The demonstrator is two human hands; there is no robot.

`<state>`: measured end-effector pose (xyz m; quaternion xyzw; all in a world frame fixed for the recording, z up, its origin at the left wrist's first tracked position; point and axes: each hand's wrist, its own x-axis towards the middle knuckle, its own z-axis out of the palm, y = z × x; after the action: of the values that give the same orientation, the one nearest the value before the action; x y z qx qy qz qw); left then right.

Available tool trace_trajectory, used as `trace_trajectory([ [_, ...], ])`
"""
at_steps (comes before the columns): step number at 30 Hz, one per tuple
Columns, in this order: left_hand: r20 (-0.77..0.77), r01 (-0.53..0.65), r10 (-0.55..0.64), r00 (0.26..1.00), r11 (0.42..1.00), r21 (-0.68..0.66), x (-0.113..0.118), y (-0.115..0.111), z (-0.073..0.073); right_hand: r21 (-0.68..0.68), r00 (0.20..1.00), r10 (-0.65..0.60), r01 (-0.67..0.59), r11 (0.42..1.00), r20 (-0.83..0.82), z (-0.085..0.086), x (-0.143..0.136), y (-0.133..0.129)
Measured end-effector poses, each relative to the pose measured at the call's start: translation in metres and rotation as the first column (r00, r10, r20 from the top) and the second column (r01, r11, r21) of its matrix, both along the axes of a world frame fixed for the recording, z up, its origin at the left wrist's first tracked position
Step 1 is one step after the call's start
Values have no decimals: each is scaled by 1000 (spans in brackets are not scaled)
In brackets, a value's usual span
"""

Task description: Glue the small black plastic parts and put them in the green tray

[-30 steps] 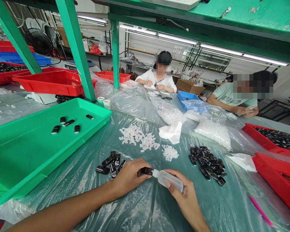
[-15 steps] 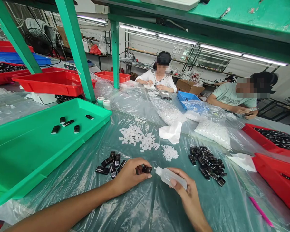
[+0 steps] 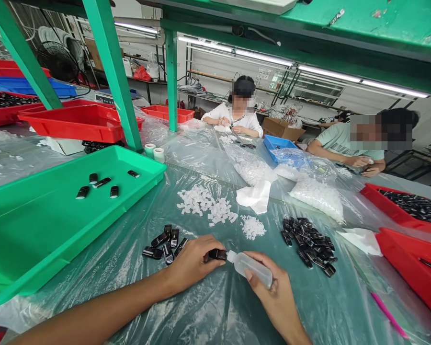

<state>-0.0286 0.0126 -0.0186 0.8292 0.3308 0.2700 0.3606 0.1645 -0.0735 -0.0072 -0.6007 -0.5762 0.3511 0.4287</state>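
Between thumb and fingers, my left hand holds a small glossy black plastic piece. My right hand grips a translucent squeeze bottle, tilted so its white nozzle meets the right end of the black piece; the tip itself is hidden. Just beyond my left hand lies a small group of black pieces. A larger heap of them sits to the right. Past my hands are piles of small white parts and a pile of finer white bits.
A green tray with several black pieces stands at left. Red trays line the right edge, near a pink stick. Plastic bags of white parts lie farther back. Two people work across the table. Green posts rise at left.
The bottle has moved left, and its nozzle, apart from the black piece before, now meets that piece's end. The black piece shows slightly farther out of my left fingers.
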Motion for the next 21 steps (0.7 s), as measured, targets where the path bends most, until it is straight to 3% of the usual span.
trace_trajectory([
  [5, -16, 5, -4, 1000, 1000, 26, 0, 1, -1, 23, 994, -13, 11, 1000, 109, -3, 2, 0],
  [12, -22, 1, 0, 1000, 999, 47, 0, 1, 1, 33, 990, -12, 8, 999, 139, -3, 2, 0],
  [21, 2, -32, 32, 999, 997, -63, 0, 0, 4, -15, 1000, 4, -4, 1000, -9, 2, 1, 1],
])
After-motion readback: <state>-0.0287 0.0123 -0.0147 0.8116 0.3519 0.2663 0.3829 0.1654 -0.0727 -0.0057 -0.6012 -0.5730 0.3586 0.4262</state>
